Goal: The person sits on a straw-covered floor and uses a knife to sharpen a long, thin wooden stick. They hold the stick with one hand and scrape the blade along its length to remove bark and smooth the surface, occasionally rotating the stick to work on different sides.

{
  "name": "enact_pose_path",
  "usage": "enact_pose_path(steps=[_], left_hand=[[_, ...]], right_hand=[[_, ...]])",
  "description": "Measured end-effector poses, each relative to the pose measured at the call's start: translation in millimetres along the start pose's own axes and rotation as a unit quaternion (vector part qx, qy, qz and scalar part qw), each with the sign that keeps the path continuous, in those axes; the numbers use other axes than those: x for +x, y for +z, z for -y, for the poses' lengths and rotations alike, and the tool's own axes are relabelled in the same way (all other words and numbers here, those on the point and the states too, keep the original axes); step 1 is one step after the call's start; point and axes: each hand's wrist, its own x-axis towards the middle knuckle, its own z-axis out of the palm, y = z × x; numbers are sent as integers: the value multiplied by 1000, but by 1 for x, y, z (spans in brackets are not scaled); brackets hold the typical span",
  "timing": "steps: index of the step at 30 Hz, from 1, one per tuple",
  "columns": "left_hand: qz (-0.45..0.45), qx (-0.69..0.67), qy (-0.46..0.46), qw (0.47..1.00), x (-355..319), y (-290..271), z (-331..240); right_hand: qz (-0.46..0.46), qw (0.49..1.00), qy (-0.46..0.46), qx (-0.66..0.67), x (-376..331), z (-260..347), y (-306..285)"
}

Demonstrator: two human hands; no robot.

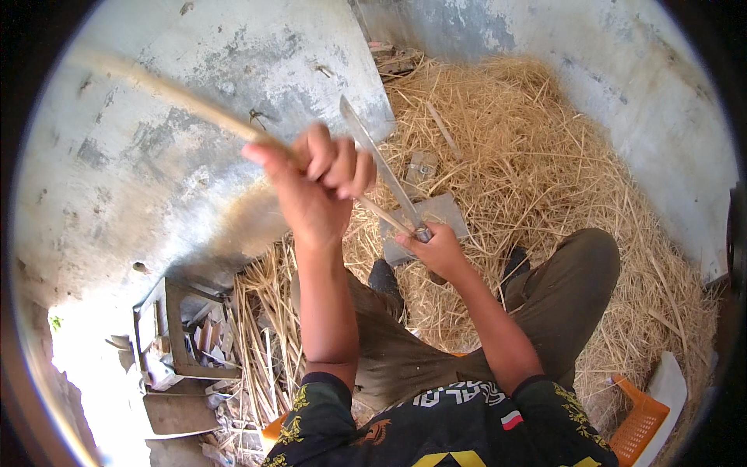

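Observation:
My left hand (317,183) is raised and wrapped round a long, pale wooden stick (191,105), slightly blurred. The stick runs from the upper left, through my fist, down to my right hand. In my right hand (442,251) is a long-bladed knife (381,165), held by the handle with its tip pointing up and to the left. The stick's lower end meets the base of the blade near my right thumb; whether it is pinched there I cannot tell. Below the blade lies a flat grey block (443,214), between my feet, partly hidden by my right hand.
Straw shavings (537,148) are heaped on the floor ahead and to the right. A small block (421,167) lies among them. On the left, an old box-like casing (175,335) holds scraps beside a bundle of thin sticks (268,311). An orange plastic piece (642,420) sits lower right. Weathered walls (654,101) surround me.

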Motion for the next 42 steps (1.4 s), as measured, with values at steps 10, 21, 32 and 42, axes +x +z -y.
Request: enact_pose_path(steps=[10,21,32,42], left_hand=[[39,397,-139,906,-68,-4,51],[45,106,-198,973,-123,49,51],[-21,67,-152,986,-155,35,-37],[-102,195,124,968,-139,37,-117]], right_hand=[[-46,993,33,100,-26,112,-37],[-22,992,-27,120,-25,200,-108],[-30,959,232,159,-53,78,-132],[5,868,311,388,-44,47,-132]])
